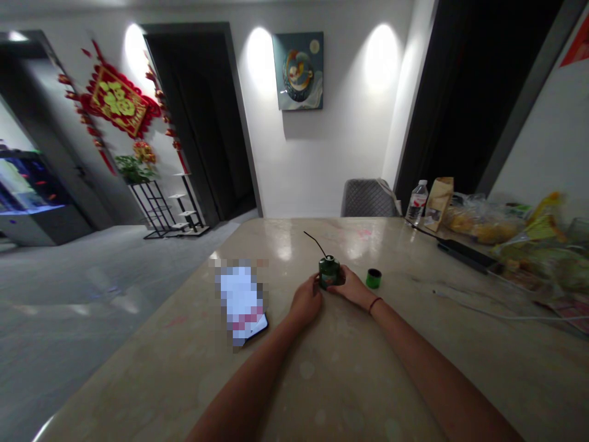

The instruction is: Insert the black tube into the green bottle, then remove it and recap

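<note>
A small dark green bottle with a pale neck stands upright on the table in front of me. A thin dark stick slants up and to the left from its top. My left hand is closed against the bottle's left side. From the right, my right hand wraps round the other side, its fingertips partly hidden behind the glass. Just right of that hand sits a green cap, its dark hollow facing up.
The stone-topped table carries a lit phone, partly blurred out, at left. Along the right lie a power strip, a white cable, a water bottle, a paper bag and plastic bags. A grey chair stands behind.
</note>
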Available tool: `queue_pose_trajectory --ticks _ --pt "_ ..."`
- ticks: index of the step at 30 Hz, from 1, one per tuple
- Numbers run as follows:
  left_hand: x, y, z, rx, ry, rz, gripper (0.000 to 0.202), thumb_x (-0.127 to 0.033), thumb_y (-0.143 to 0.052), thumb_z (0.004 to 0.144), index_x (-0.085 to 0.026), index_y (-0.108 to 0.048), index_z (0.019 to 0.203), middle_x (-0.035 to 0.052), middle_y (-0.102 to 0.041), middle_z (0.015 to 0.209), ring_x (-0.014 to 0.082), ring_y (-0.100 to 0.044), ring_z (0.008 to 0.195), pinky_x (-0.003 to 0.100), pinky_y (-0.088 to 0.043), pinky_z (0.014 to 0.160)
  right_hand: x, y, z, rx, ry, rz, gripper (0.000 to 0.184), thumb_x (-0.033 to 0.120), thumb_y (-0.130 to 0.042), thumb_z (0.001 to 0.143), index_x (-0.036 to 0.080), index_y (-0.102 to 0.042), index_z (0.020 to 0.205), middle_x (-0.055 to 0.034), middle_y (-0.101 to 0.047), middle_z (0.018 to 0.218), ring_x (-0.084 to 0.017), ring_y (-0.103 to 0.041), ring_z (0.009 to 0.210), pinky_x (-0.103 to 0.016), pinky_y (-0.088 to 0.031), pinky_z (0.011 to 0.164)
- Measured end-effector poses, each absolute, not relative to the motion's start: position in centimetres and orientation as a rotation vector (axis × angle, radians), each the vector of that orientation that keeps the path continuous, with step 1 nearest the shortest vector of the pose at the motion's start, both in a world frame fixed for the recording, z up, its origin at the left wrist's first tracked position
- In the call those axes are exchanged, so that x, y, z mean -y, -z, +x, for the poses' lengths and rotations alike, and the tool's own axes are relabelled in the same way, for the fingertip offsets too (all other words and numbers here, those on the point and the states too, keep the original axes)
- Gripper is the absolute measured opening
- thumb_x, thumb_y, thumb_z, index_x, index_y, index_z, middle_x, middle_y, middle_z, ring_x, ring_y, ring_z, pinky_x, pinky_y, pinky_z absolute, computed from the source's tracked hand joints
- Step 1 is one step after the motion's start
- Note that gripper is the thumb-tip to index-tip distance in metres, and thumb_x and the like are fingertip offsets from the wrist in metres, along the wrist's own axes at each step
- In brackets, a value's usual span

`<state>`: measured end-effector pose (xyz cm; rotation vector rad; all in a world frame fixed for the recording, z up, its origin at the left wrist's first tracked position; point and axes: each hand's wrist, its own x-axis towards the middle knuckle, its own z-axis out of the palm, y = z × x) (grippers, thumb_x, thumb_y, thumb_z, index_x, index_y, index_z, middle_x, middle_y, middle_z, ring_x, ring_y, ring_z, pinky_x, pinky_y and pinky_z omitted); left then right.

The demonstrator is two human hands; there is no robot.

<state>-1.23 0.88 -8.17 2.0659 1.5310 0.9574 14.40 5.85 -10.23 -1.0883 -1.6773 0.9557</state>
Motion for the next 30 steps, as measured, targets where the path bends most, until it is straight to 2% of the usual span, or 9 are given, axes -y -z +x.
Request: queue_pose_trajectory --ticks 10,13,15,17,21,25,30 --pt "-1.0 7.9 -1.1 -1.649 -0.815 2.215 0.056 -0.013 -0.04 0.071 -0.019 -0.036 0.126 0.0045 -0.048 0.124 0.0157 -0.043 0.113 0.028 -0.031 0.098 -5.8 10.0 14.4 1.78 -0.758 -1.181 0.051 0.026 -0.07 0.056 0.016 -0.051 0.102 -0.0081 -0.061 0.101 -0.019 -0.058 0.094 -0.032 -0.043 0.083" --pt "-0.7 7.9 -0.7 -1.811 -0.642 2.283 0.053 -0.022 -0.041 0.076 -0.017 -0.033 0.128 0.0084 -0.045 0.126 0.0196 -0.037 0.119 0.033 -0.027 0.1 -5.9 10.2 14.3 1.799 -0.702 -1.226 0.057 0.025 -0.072 0.053 0.015 -0.049 0.103 -0.009 -0.061 0.102 -0.02 -0.057 0.094 -0.031 -0.043 0.081" --pt "-0.6 8.1 -0.3 -1.985 -0.541 2.315 0.048 -0.031 -0.036 0.08 -0.014 -0.037 0.125 0.011 -0.04 0.13 0.0238 -0.028 0.125 0.041 -0.02 0.103 -6.1 10.3 14.2 1.818 -0.666 -1.26 0.057 0.027 -0.072 0.052 0.014 -0.049 0.103 -0.0097 -0.061 0.101 -0.02 -0.057 0.095 -0.031 -0.043 0.081" --pt "-0.5 8.3 -0.1 -2.09 -0.437 2.318 0.049 -0.037 -0.031 0.083 -0.013 -0.038 0.125 0.0114 -0.036 0.133 0.0256 -0.026 0.126 0.045 -0.017 0.104 -6.4 10.2 14.2 1.839 -0.648 -1.28 0.056 0.028 -0.071 0.054 0.014 -0.05 0.103 -0.01 -0.061 0.101 -0.02 -0.057 0.095 -0.03 -0.044 0.08" --pt "-0.4 8.5 0.0 -2.093 -0.333 2.33 0.052 -0.039 -0.027 0.083 -0.014 -0.033 0.129 0.0092 -0.03 0.137 0.0246 -0.025 0.126 0.045 -0.019 0.103 -7.5 10.0 14.0 1.848 -0.664 -1.292 0.053 0.03 -0.071 0.055 0.015 -0.05 0.102 -0.0092 -0.061 0.1 -0.019 -0.058 0.093 -0.029 -0.044 0.079" --pt "-0.2 8.5 -0.2 -2.101 -0.286 2.352 0.051 -0.038 -0.025 0.084 -0.015 -0.034 0.129 0.0088 -0.029 0.138 0.0236 -0.024 0.127 0.044 -0.019 0.103 -9.5 10.0 13.9 1.845 -0.66 -1.354 0.051 0.03 -0.072 0.054 0.015 -0.051 0.098 -0.0092 -0.062 0.098 -0.019 -0.059 0.089 -0.03 -0.045 0.079" --pt "-0.1 8.5 -0.1 -2.109 -0.259 2.354 0.052 -0.039 -0.023 0.084 -0.015 -0.034 0.129 0.009 -0.029 0.138 0.0235 -0.024 0.127 0.044 -0.019 0.103 -11.8 10.3 13.8 1.817 -0.698 -1.386 0.056 0.029 -0.073 0.052 0.015 -0.05 0.101 -0.0091 -0.063 0.097 -0.02 -0.06 0.088 -0.031 -0.046 0.078"
